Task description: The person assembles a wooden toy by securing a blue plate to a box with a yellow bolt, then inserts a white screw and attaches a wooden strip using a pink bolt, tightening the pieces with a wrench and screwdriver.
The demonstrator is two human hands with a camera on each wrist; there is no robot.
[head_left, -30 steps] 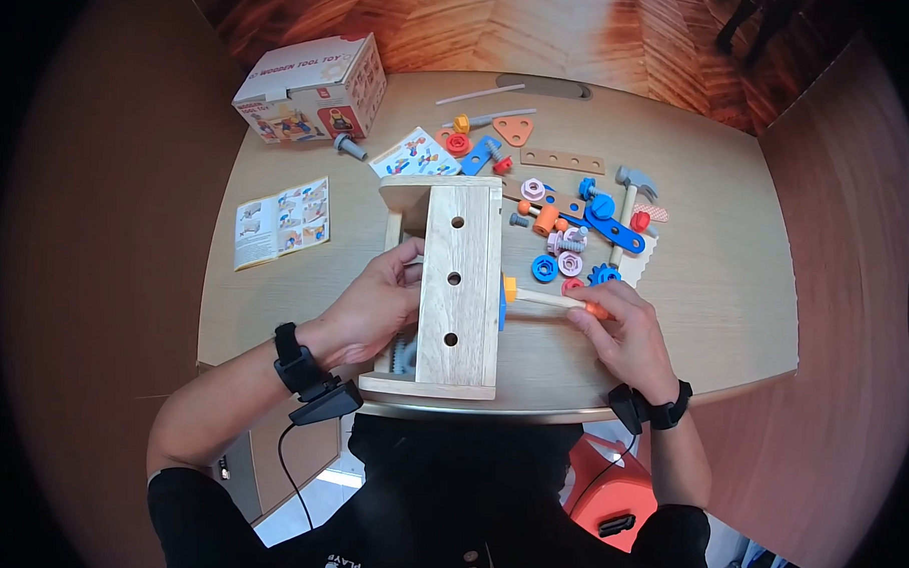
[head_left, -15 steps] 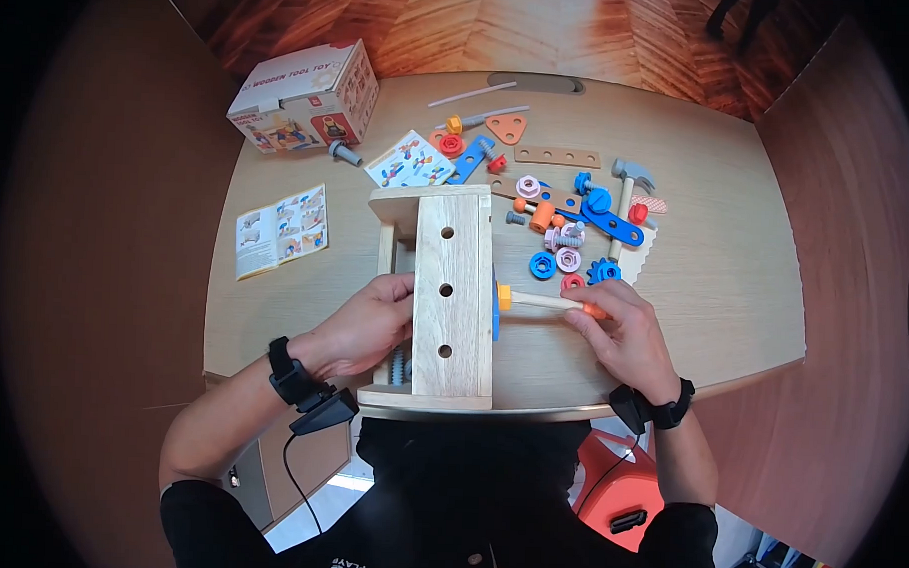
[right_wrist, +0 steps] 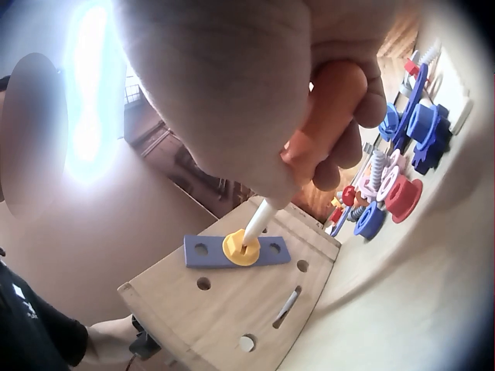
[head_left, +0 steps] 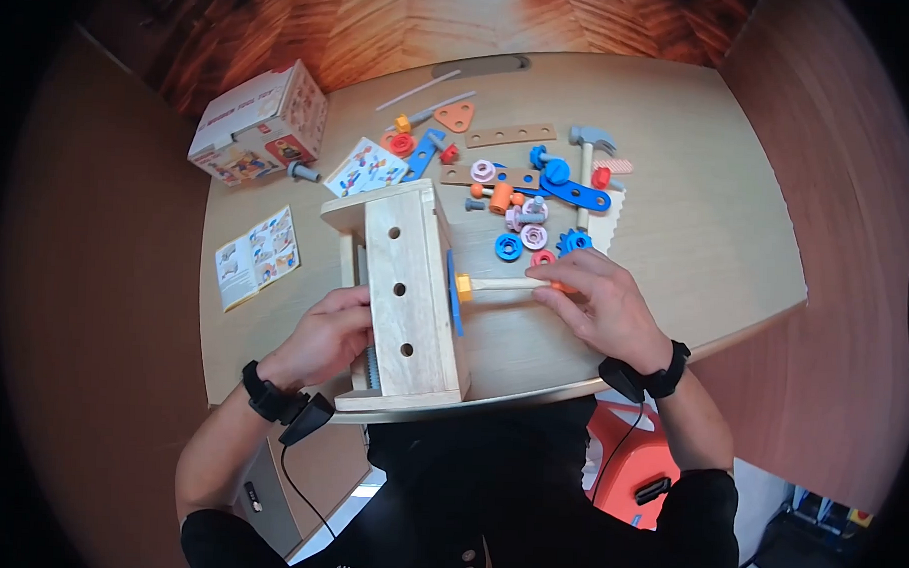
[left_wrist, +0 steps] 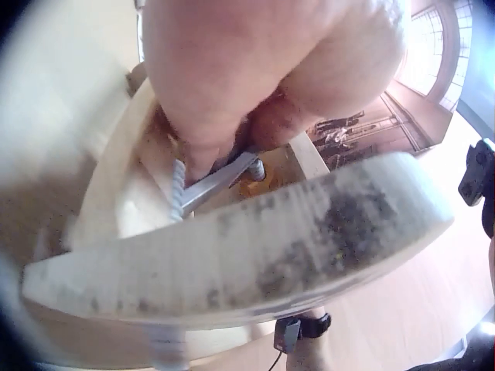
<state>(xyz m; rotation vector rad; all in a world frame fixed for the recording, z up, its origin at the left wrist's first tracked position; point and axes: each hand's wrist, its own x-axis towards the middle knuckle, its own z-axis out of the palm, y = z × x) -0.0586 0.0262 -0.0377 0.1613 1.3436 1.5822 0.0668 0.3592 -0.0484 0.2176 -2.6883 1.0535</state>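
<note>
A wooden toolbox (head_left: pixel 403 312) stands on its side near the table's front edge. My right hand (head_left: pixel 599 299) grips the orange handle of a toy screwdriver (head_left: pixel 505 284). Its tip meets the slot of a yellow bolt (right_wrist: pixel 241 247), which sits over a blue strip (right_wrist: pixel 203 249) with holes on the box's outer face. My left hand (head_left: pixel 328 335) reaches inside the box from the left. Between its thumb and fingers lies a grey flat bar (left_wrist: pixel 220 182), close to the bolt's grey threaded end (left_wrist: pixel 257 170). The box hides most of the left fingertips.
Several toy parts lie behind and right of the box: a hammer (head_left: pixel 586 173), blue gear (head_left: pixel 574 243), blue nut (head_left: pixel 508 247) and perforated strip (head_left: pixel 510 136). An instruction leaflet (head_left: pixel 258 257), a picture card (head_left: pixel 366 168) and a cardboard box (head_left: pixel 260 122) lie at left.
The head view has swung, so box, hands and loose parts all appear further left and slightly turned. My left hand has shifted a little lower along the box; the screwdriver stays at the bolt.
</note>
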